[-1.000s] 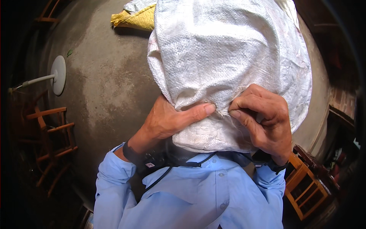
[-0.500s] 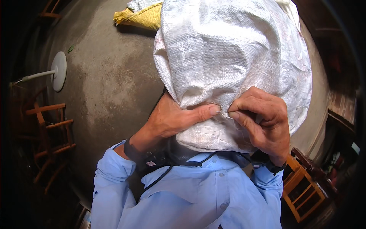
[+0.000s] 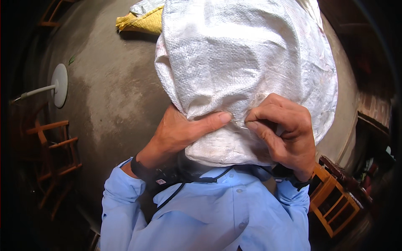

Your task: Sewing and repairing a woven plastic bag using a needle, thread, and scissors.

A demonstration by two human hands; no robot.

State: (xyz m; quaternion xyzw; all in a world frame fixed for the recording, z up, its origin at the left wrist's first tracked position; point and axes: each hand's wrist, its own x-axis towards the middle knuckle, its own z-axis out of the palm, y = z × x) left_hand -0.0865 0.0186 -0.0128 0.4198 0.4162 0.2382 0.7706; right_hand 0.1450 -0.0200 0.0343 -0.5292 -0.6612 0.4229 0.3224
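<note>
A large white woven sack fills the middle of the view, its lower edge close against my shirt front. My left hand grips the sack from its left side, thumb stretched across the front of the cloth and the other fingers hidden behind it. Just right of that thumb, my right hand is closed in a pinch at a gathered, frayed spot of the weave. Thin loose threads show by the right fingertips. Whether anything besides sack cloth or thread is in that pinch cannot be made out.
A yellow sack lies on the concrete floor at the far left. Further left are a round white stand base with a pole and a wooden chair. Another wooden chair stands at the lower right.
The sack and both hands sit slightly further left in the picture, and the surroundings have shifted a little too. Both hands keep their hold at the same spot.
</note>
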